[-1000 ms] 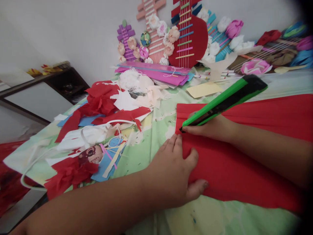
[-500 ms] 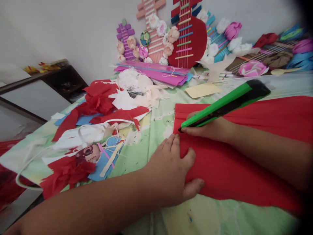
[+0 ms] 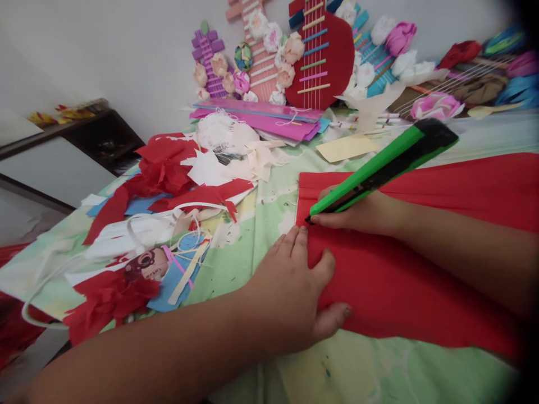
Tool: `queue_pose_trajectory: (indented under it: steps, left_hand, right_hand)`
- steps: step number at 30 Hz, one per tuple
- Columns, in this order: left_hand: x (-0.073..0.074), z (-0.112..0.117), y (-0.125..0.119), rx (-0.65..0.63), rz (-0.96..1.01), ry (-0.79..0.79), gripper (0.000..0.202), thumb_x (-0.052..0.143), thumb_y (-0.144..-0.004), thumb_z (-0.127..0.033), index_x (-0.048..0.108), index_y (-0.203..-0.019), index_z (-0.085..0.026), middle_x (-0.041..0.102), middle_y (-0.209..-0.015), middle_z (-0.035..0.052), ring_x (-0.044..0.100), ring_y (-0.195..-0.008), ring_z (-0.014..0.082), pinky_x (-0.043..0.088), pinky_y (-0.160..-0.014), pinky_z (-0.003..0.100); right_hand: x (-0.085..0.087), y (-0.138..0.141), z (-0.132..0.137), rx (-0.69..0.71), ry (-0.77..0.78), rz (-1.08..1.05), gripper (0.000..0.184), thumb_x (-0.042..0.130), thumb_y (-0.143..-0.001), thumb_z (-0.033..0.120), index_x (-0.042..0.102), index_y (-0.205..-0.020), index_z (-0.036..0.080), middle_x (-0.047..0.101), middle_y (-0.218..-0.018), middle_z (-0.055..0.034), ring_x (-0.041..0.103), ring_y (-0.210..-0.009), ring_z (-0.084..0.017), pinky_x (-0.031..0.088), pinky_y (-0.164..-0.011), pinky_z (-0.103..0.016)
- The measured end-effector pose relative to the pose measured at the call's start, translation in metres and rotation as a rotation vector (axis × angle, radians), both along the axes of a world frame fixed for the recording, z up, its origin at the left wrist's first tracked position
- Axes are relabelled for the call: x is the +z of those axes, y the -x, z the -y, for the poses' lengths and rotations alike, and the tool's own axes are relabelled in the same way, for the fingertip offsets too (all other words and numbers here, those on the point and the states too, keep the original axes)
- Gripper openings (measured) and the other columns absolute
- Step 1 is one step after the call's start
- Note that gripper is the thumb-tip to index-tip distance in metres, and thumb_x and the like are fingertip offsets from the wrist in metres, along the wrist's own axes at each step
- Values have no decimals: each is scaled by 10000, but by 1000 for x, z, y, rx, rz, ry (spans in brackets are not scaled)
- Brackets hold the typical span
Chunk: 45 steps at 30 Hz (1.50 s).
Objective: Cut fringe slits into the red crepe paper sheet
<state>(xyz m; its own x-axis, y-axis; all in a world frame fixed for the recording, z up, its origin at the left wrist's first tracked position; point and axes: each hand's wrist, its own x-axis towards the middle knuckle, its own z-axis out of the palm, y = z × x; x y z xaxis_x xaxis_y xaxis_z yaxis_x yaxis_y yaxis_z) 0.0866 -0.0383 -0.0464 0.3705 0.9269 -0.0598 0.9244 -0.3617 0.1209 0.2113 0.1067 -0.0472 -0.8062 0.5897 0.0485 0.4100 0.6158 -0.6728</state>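
A large red paper sheet (image 3: 421, 269) lies on the green table cover (image 3: 370, 370). My left hand (image 3: 295, 292) presses flat on the sheet's left edge, fingers stretched out and thumb spread. My right hand (image 3: 357, 213) is closed round a green and black utility knife (image 3: 379, 168). The knife's tip touches the paper near the sheet's left edge, just above my left fingertips.
Red, white and blue paper scraps (image 3: 168, 185) are heaped at the left. Pink and purple paper strips (image 3: 261, 115) and a cream card (image 3: 347, 147) lie behind. Paper guitars and flowers (image 3: 320, 56) lean on the wall. A dark shelf (image 3: 84, 134) stands left.
The knife tip and my right hand have edged slightly leftward along the paper. My left hand stays pressed on the sheet. The view has shifted a little.
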Motion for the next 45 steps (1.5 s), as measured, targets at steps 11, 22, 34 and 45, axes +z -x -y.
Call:
queue_pose_trajectory:
  steps: [11, 22, 34, 45]
  left_hand:
    - [0, 0, 0, 0, -14, 6, 664, 384, -771, -561, 434, -1229, -84, 302, -1317, 289, 244, -1209, 462, 288, -903, 584]
    - [-1, 1, 1, -4, 7, 3, 658, 384, -775, -559, 425, -1233, -88, 287, -1324, 291, 229, -1218, 457, 281, -919, 569]
    - [0, 0, 2, -6, 11, 14, 651, 365, -787, -554, 437, -1228, -81, 292, -1320, 298, 221, -1216, 470, 286, -896, 591]
    - [0, 1, 2, -2, 11, 21, 661, 369, -783, -560, 434, -1234, -81, 293, -1333, 277, 237, -1218, 455, 278, -914, 581]
  right_hand:
    - [1, -5, 3, -101, 8, -56, 230, 541, -695, 388, 574, -634, 169, 610, -669, 2, 550, -664, -124, 429, -627, -235]
    - [-2, -5, 0, -25, 10, -24, 224, 538, -707, 375, 561, -661, 158, 567, -634, 5, 515, -622, -107, 415, -597, -224]
    - [-2, -7, 0, -39, 3, -53, 229, 533, -718, 377, 486, -583, 199, 526, -606, 2, 498, -594, -125, 399, -562, -261]
    - [-5, -9, 2, -27, -27, -59, 207, 525, -727, 361, 501, -589, 209, 545, -621, -6, 521, -595, -137, 420, -565, -280]
